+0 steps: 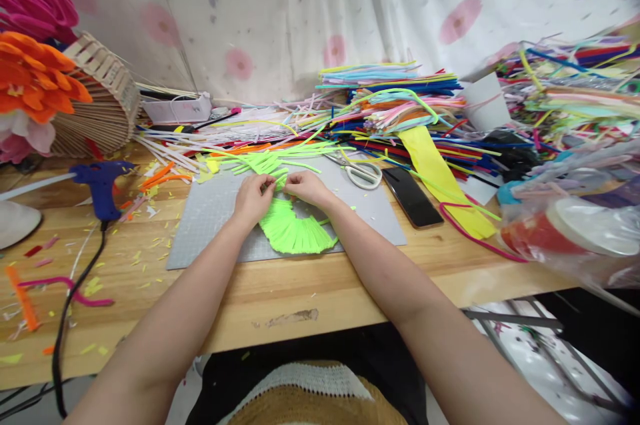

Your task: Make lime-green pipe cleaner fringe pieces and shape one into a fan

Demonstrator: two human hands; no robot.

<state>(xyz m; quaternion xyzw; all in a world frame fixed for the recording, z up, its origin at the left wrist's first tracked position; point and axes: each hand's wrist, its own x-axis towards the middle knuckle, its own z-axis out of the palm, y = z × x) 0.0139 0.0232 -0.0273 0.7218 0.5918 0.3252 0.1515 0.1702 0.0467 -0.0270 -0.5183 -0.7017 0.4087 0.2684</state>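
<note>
A curved fan of neon-green pipe cleaners (295, 233) lies on the grey cutting mat (210, 221), its strips side by side in an open arc. My left hand (255, 198) is closed in a pinch at the upper left end of the arc, on a green strip. Just to its right, my right hand (306, 187) pinches the same green end, fingertips close to the left ones. Loose green pipe cleaners (263, 162) lie right behind both hands. The scissors (364, 175) rest on the mat's back right part.
A blue glue gun (103, 188) with a black cord stands at left near a stick basket (100, 101) and felt flowers (37, 71). A phone (411, 197) and yellow strip (450, 185) lie right. Pipe-cleaner piles (400, 108) line the back. A bagged cup (565, 231) sits at right.
</note>
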